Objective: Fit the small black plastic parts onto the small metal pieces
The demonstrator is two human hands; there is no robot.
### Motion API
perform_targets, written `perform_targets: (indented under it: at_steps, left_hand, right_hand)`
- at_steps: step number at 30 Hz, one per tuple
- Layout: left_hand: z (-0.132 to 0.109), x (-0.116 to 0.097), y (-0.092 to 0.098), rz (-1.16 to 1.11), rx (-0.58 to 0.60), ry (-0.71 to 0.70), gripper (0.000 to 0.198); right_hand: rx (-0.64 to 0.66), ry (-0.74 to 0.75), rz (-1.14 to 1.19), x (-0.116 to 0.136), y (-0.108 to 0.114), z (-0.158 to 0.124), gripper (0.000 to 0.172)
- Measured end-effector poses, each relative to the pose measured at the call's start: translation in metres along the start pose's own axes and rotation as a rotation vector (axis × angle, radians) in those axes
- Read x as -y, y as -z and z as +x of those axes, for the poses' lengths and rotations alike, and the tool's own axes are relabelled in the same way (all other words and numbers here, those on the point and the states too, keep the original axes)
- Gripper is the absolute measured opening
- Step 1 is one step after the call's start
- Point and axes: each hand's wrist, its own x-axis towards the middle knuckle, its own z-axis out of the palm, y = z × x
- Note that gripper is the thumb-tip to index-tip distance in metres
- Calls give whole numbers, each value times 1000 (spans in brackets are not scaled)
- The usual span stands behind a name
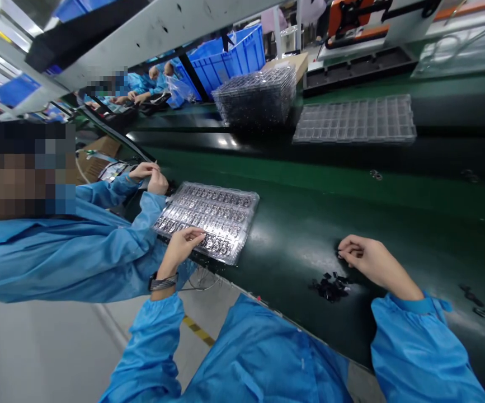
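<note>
My left hand [186, 245], with a dark band at the wrist, is over the front edge of a clear compartment tray [246, 221] holding rows of small metallic parts. Its thumb and fingers are pinched together at one of the front compartments; what they hold, if anything, is too small to make out. Farther right, my right hand [363, 258] is closed in a pinch just above the green work surface [284, 240]. A dark bit shows at its fingertips, its kind unclear. Just below that hand lies a loose pile of small black pieces [330, 287].
A co-worker in a blue sleeve [112, 246] sits close on the left, hands [152, 176] behind the tray. Beyond stand stacked clear trays [257, 98], a single clear tray [355, 120], a black tray [359, 70] and a blue crate [229, 56]. Small parts [477, 302] lie at right.
</note>
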Motion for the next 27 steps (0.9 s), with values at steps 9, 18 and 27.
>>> perform_targets:
  at_steps: [9, 18, 27]
  left_hand:
    - [1, 0, 1, 86, -42, -2, 53]
    - [0, -20, 6, 298, -63, -86, 46]
    - [88, -194, -70, 294, 394, -651, 38]
  right_hand:
    - [-39, -23, 69, 4, -2, 0, 29]
    - [-67, 18, 222, 5, -10, 5, 20]
    - [-161, 72, 337, 5, -18, 12, 18]
